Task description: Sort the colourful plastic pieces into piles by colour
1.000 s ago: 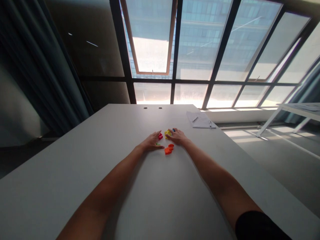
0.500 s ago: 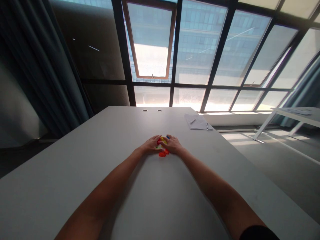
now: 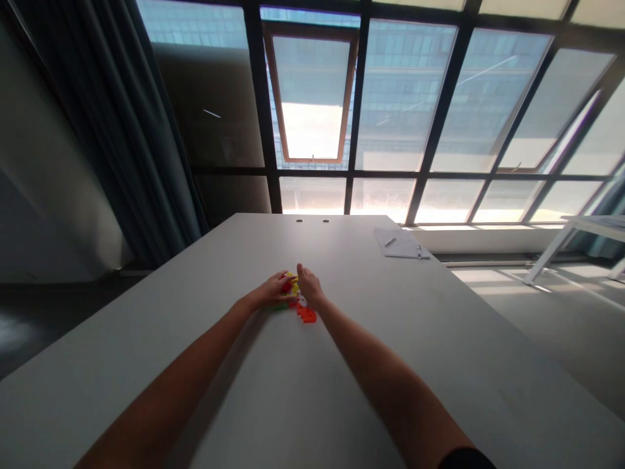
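A small pile of coloured plastic pieces, in red, yellow and white, lies between my hands on the white table. They look like toy blocks, but their exact kind is too small to tell. My left hand curls around the pile's left side, fingers at the far side and thumb at the near side. Edge-on at the right side stands my right hand, its fingers stretched out against the pile. Orange pieces lie just nearer to me, below the right hand. A green piece shows under the left hand.
The white table stretches toward the windows. At its far right lie paper sheets with a pen on top. Two round holes sit near the far edge. Another white table stands at the right; a dark curtain hangs left.
The view has turned slightly left and up. My right hand has tilted onto its edge, and my hands have shifted, uncovering more of the red, yellow and orange pieces.
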A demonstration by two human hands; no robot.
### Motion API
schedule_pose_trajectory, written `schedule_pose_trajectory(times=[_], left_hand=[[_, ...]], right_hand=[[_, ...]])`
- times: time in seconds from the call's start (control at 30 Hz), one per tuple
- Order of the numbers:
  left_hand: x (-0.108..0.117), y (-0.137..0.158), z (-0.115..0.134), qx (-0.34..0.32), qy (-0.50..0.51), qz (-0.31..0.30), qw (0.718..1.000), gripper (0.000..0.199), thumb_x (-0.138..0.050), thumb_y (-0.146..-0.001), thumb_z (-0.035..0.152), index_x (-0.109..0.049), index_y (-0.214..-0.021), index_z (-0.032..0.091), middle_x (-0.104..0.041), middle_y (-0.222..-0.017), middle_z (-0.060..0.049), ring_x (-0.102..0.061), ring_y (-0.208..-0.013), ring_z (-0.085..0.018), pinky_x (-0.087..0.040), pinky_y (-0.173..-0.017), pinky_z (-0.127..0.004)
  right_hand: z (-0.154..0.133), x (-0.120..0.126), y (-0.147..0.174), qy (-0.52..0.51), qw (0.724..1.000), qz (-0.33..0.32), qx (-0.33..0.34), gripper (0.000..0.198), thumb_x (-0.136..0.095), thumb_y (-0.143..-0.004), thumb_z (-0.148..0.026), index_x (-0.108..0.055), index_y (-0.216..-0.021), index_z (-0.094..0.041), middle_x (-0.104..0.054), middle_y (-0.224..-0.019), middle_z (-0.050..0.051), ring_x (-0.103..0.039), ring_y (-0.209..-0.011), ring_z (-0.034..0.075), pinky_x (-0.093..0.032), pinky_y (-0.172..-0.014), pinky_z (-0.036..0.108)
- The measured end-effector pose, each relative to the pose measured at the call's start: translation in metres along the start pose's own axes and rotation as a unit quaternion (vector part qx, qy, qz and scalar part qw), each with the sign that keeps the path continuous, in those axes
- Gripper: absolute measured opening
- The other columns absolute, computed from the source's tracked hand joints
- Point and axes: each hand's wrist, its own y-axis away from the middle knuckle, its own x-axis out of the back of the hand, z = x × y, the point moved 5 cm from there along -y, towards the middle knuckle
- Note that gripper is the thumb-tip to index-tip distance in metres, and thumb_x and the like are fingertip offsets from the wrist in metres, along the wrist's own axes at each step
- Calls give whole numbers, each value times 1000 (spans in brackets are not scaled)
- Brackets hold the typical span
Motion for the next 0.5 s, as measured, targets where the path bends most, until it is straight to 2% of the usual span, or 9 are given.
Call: schedule_pose_trajectory(times=[0.1, 0.17, 0.23, 0.37, 0.43, 0.5], left_hand=[[17, 11, -6, 58, -21, -13, 998, 94, -57, -89, 91, -67, -153, 23, -54, -168, -19, -54, -152, -43, -47, -125, -58], [21, 11, 5, 75, -49, -3, 996, 100, -54, -89, 93, -62, -159, 22, -48, -173, -20, -46, -158, -45, -40, -129, -60], [14, 8, 26, 71, -76, -4, 995, 105, -55, -88, 96, -58, -164, 23, -42, -177, -18, -35, -164, -47, -29, -134, -64], [-21, -1, 93, -26, -91, -33, 995, 105, -56, -88, 97, -53, -168, 30, -33, -182, -14, -23, -170, -45, -10, -138, -66], [-37, -4, 123, -81, -99, -40, 991, 101, -56, -88, 97, -52, -168, 36, -34, -183, -9, -22, -171, -41, -5, -139, -63], [-46, -8, 139, -103, -117, -46, 987, 94, -54, -92, 94, -55, -166, 37, -34, -182, -7, -22, -171, -39, -1, -139, -61]], right_hand=[[5, 14, 4, -15, 1000, 2, 24, 81, -1, -118, -51, -73, -144, -24, -77, -142, 8, -72, -131, 25, -56, -109, 35], [29, 35, 15, -14, 999, 15, 34, 70, -12, -119, -48, -72, -145, -24, -76, -144, 9, -70, -134, 25, -54, -113, 35], [62, 60, 32, -4, 999, 32, 35, 62, -20, -118, -44, -71, -147, -23, -73, -149, 11, -67, -140, 27, -51, -118, 39], [130, 98, 70, 20, 998, 61, 11, 59, -25, -115, -39, -75, -139, -19, -79, -135, 16, -73, -130, 31, -54, -114, 45], [151, 107, 83, 9, 995, 95, 7, 57, -27, -114, -42, -78, -129, -22, -82, -127, 14, -76, -123, 29, -56, -109, 42], [160, 108, 90, -10, 993, 115, 16, 52, -32, -113, -44, -80, -123, -23, -84, -122, 12, -78, -118, 28, -57, -105, 39]])
